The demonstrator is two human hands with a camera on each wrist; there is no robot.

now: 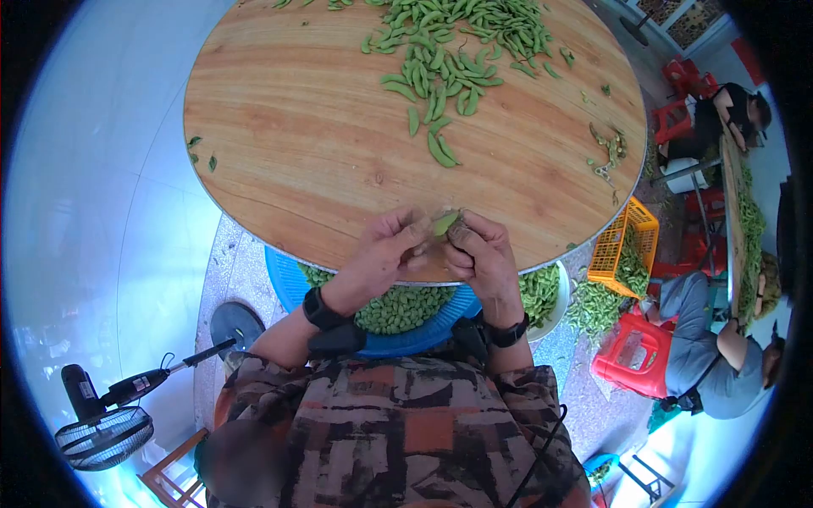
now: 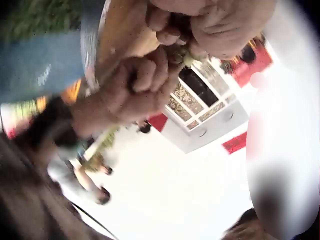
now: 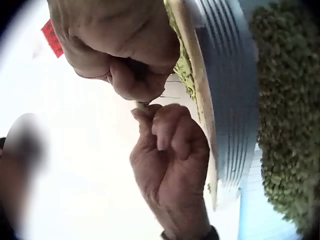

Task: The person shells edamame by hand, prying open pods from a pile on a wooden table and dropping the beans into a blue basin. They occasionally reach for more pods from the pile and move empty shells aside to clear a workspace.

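Note:
A green pod [image 1: 445, 223] is held between both hands above the near edge of the round wooden table [image 1: 279, 152]. The left hand [image 1: 388, 251] pinches its left side with thumb and fingers; the right hand [image 1: 484, 254] has curled fingers round its other end. In the left wrist view the right hand [image 2: 132, 87] and left hand [image 2: 225, 25] meet at a small green bit [image 2: 187, 57]. In the right wrist view the left hand [image 3: 172, 155] and right hand [image 3: 122, 45] nearly touch, the pod mostly hidden.
Loose pods [image 1: 440, 72] lie across the table's far part. Under the near edge stands a blue basin [image 1: 284, 284] of shelled beans [image 1: 406, 309], beside a white bowl [image 1: 559, 309] of pods. At the right are a yellow crate [image 1: 605, 258], a red stool [image 1: 631, 356] and seated people; a fan [image 1: 106, 436] stands left.

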